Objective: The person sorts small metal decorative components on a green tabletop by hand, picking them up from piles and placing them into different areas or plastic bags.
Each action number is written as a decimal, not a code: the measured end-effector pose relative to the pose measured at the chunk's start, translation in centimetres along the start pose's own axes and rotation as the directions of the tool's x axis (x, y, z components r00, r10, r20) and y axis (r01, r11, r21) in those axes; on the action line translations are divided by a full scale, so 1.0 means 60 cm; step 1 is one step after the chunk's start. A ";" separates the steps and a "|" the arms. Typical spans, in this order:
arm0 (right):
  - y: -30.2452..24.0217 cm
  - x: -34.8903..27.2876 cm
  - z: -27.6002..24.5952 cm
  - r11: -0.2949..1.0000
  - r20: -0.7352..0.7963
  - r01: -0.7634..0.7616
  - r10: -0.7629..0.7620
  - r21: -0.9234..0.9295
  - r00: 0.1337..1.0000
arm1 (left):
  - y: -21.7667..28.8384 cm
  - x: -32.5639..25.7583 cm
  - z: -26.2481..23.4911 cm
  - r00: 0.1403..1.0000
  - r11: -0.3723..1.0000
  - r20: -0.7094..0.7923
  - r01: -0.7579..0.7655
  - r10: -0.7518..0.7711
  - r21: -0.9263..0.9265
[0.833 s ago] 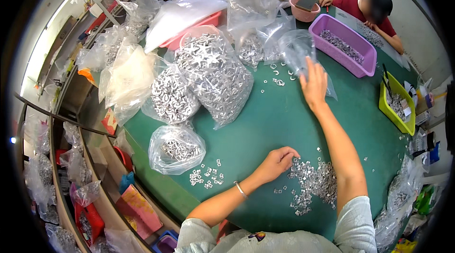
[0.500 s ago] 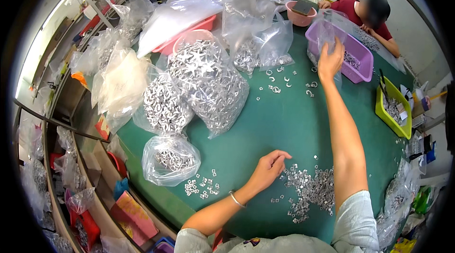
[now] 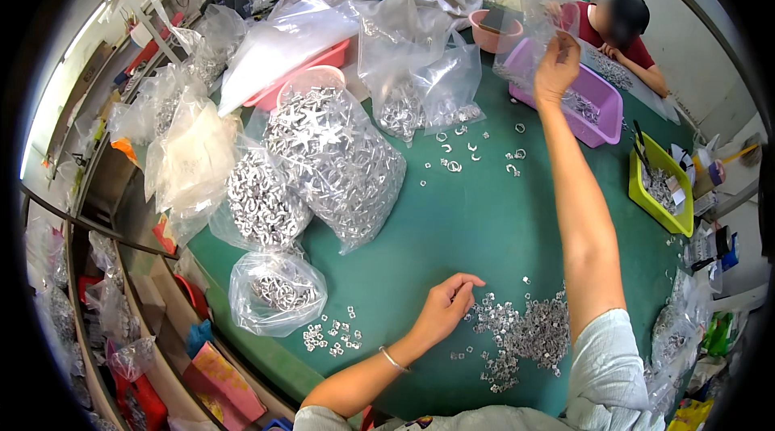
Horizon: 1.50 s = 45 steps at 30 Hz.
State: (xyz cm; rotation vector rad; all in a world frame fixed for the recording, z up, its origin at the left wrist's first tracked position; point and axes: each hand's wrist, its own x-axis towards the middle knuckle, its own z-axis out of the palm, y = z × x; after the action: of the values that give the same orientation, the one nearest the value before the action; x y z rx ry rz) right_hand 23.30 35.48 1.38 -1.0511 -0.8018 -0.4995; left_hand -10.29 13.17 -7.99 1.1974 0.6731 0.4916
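At the far right my right hand point(image 3: 559, 68) is raised beside the purple basket point(image 3: 593, 135), its fingers closed on a clear plastic bag point(image 3: 523, 64). The bag hangs by the basket's left end; whether anything is in it I cannot tell. My left hand point(image 3: 446, 304) is low over the green table, index finger stretched out and the other fingers loosely bent, with nothing visible in it. Just right of it lies a pile of small silvery metal pieces point(image 3: 529, 334). A smaller cluster of similar pieces point(image 3: 333, 336) is left of my forearm.
Large clear bags of metal parts point(image 3: 343, 165) stand at the left, with a smaller open bag point(image 3: 278, 294) in front. Loose rings point(image 3: 454, 166) are scattered mid-table. A lime-green basket point(image 3: 662, 189) sits at the right edge. Another person point(image 3: 613, 27) sits at the far right corner.
My right hand has moved up and away with the plastic bag, lifting it higher beside the purple basket. My left hand stays near the pile. The whole view has shifted slightly.
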 end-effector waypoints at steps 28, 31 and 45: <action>-0.050 -0.254 -0.202 0.884 0.902 0.220 0.364 -0.413 0.230 | -0.011 0.003 -0.001 0.999 0.999 -0.031 -0.041 0.042 0.033; -0.094 -0.247 -0.205 0.970 0.936 0.035 0.221 -0.239 0.273 | -0.009 0.002 0.006 1.000 1.000 -0.015 -0.027 0.027 -0.008; -0.080 -0.238 -0.138 0.986 0.977 -0.113 0.143 -0.126 0.155 | -0.001 0.007 0.007 0.995 0.997 -0.078 -0.059 0.055 -0.054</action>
State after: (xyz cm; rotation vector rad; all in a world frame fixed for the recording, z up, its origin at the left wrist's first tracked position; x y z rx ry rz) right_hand 13.81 25.87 -9.24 -1.4338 -1.8783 0.5083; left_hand -9.70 13.17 -8.04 1.1521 0.6879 0.6035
